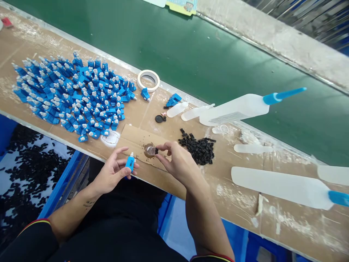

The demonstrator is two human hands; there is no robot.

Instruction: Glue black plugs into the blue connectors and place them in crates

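My left hand [117, 170] holds a small blue plastic part [130, 163] with a white tip, its thumb and fingers closed on it near the table's front edge. Over a cardboard piece [133, 136], my right hand [174, 158] pinches a small black plastic piece [156, 150] between thumb and fingertips. That piece is at a small clear container [149, 150], which sits on a dark wet stain; whether the two touch I cannot tell. To the right of the cardboard lies a pile of similar black pieces [200, 150].
Many blue parts with white tips [73, 94] crowd the table's left. Behind are a tape roll [148, 80] and a black round cap [159, 119]. White bottles with blue nozzles [237, 109] lie at right. A green belt [191, 54] runs behind; a blue bin [35, 174] holds black pieces.
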